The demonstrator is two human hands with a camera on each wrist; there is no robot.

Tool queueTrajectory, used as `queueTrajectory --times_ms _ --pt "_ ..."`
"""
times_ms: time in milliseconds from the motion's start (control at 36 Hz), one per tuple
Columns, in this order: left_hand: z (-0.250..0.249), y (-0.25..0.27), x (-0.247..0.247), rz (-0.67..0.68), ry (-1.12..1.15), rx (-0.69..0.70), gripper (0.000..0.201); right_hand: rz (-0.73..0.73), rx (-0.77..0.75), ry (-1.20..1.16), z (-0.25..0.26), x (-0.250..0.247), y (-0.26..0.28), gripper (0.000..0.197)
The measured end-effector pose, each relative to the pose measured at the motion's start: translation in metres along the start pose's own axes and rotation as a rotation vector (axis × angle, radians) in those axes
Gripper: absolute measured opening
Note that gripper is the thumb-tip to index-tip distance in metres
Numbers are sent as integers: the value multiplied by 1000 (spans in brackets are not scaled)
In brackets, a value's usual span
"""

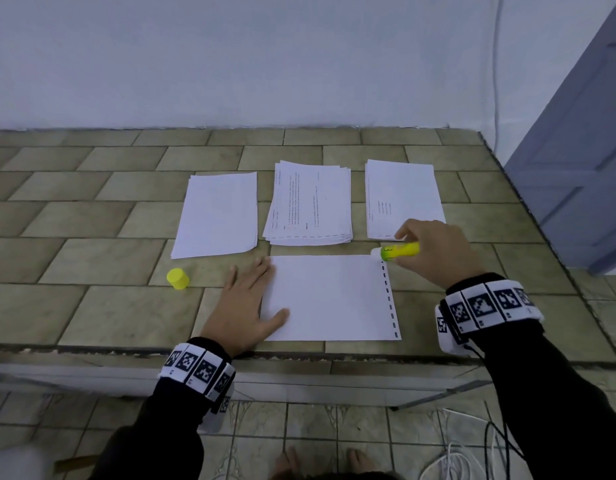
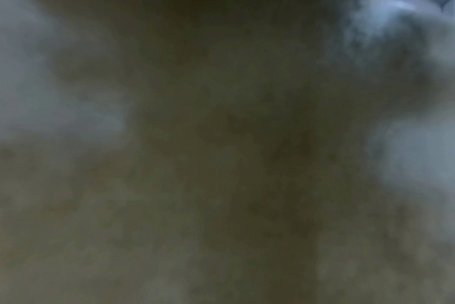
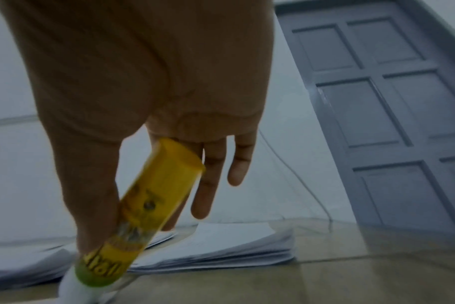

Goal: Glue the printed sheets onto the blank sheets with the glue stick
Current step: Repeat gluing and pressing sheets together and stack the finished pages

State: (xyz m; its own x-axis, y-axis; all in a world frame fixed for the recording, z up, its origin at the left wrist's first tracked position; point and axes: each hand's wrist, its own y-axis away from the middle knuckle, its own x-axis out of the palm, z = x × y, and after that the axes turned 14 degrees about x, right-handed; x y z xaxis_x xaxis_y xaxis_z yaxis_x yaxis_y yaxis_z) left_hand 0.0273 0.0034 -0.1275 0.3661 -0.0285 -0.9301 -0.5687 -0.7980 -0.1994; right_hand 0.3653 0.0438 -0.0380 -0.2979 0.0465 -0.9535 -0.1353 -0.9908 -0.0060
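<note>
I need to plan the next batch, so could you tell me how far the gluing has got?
Done: the cap is off. In hand: the left hand steadies the face-down sheet; the right hand brings the glue stick to its far right corner. Left: the printed stack looks thick.

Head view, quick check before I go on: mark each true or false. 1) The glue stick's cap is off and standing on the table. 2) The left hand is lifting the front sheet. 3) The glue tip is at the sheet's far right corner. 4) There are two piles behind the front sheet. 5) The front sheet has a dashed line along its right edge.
1) True: the yellow cap stands left of the left hand.
2) False: it lies flat on the front sheet, pinning its left edge.
3) True: the right hand holds the glue stick there.
4) False: three, a blank pile, a printed pile and a right pile.
5) True.
</note>
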Motion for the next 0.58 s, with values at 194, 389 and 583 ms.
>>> queueTrajectory --times_ms 194,389,583 --pt "0 1 1 1 -9 -1 93 144 29 250 -4 6 6 28" --pt "-1 0 0 17 -4 -3 92 24 188 -184 -19 1 1 29" --pt "-1 1 0 40 -18 10 90 -29 391 -421 -30 -1 -4 37"
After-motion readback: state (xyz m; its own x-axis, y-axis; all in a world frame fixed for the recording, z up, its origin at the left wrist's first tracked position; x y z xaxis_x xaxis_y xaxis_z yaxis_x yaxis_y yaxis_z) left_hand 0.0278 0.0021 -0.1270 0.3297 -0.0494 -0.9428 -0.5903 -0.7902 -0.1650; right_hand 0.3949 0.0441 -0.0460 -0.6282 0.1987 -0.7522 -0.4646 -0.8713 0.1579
